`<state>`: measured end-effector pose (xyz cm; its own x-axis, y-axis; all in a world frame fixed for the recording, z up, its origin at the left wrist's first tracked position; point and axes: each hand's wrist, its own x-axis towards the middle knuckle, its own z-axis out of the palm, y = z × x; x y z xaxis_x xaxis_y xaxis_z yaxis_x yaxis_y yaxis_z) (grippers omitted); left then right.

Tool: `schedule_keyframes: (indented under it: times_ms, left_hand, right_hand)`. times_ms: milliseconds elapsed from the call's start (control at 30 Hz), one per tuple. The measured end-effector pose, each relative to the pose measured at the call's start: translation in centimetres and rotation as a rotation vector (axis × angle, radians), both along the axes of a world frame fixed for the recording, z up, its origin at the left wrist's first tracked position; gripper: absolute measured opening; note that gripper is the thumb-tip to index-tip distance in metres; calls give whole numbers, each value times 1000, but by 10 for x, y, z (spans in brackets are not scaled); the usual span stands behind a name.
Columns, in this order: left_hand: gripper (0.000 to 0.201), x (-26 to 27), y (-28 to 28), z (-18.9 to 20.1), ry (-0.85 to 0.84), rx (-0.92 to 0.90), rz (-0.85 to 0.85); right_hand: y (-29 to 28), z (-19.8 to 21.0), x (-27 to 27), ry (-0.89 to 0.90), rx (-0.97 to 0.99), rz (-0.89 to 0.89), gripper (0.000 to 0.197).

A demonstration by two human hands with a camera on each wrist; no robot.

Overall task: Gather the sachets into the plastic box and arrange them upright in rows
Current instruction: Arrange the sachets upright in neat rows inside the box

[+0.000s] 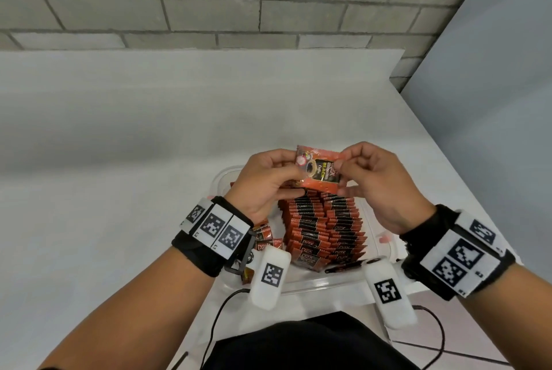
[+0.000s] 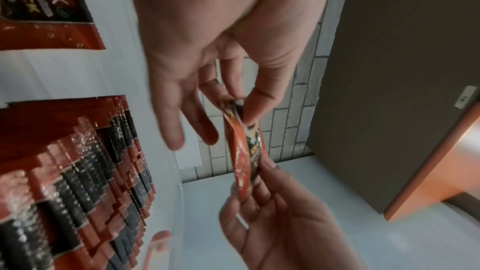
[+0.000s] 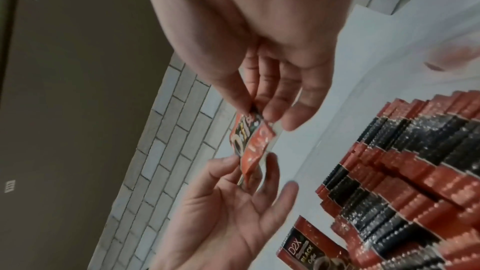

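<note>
a red and black sachet [image 1: 318, 172] printed with a coffee cup is pinched between the left hand [image 1: 265, 183] and right hand [image 1: 379, 183], above the far end of the plastic box [image 1: 313, 281], near the table's [image 1: 119, 160] right edge.

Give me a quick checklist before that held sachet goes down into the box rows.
1. Red-and-black foil sachet pinched at both ends by left hand and right hand: ok.
2. Sachet held clear above the clear plastic box: ok.
3. Upright rows of red-and-black sachets standing in order: ok.
4. Free slot at the rows' far end: cannot tell, hands hide it.
5. All sachets gathered: not ok, loose sachets lie beside the rows.
</note>
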<state>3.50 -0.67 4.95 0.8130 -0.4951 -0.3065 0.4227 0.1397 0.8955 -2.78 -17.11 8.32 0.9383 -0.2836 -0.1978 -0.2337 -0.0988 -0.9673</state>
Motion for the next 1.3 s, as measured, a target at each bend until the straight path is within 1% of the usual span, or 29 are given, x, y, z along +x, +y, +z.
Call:
schedule_keyframes:
  times_ms: [33, 100, 167, 233, 267, 333, 400, 467, 500, 600, 700, 733, 767, 867, 1000, 1133, 1300]
  left_hand:
    - [16, 0, 2, 0, -26, 39, -15]
    - [9, -1, 5, 1, -43, 79, -27]
    - [11, -2, 8, 0, -34, 114, -22]
    - [13, -1, 11, 1, -10, 143, -32]
    - [14, -1, 12, 2, 15, 146, -47]
    - [22, 0, 13, 5, 110, 145, -49]
    - [30, 1, 15, 6, 212, 153, 9]
    - [32, 1, 17, 5, 258, 186, 51]
    - [32, 1, 17, 5, 265, 201, 55]
    - [24, 0, 17, 0, 275, 235, 10]
    - [28, -5, 13, -4, 317, 276, -74]
    - [25, -7, 11, -5, 328, 296, -99]
    - [22, -10, 9, -7, 343, 316, -122]
    - [22, -13, 2, -14, 396, 343, -180]
    - [18, -14, -5, -18, 465, 289, -204]
    - [20, -16, -9, -18, 500, 293, -241]
    - [18, -14, -13, -19, 513, 331, -206]
  right_hand:
    - [0, 1, 1, -16, 15, -24, 10]
    - [1, 1, 1, 3, 54, -23, 7]
    - [2, 0, -1, 42, 87, 7, 8]
    - [2, 1, -4, 43, 53, 19, 9]
    - [0, 2, -5, 29, 0, 26, 10]
    - [-2, 6, -9, 14, -127, 89, 10]
    - [-3, 10, -16, 40, -305, 262, 11]
    - [0, 10, -25, 93, -523, 487, 11]
    - [3, 7, -31, 107, -605, 571, 11]
    - [13, -6, -41, 95, -723, 713, 8]
    - [20, -20, -43, 77, -863, 804, 8]
    - [22, -25, -43, 69, -919, 831, 8]
    - [24, -29, -42, 69, -974, 855, 8]
    - [28, -35, -41, 100, -1113, 889, 7]
    - [32, -41, -41, 102, -1229, 912, 7]
    - [34, -45, -42, 105, -1261, 897, 10]
    - [33, -44, -39, 132, -1248, 902, 9]
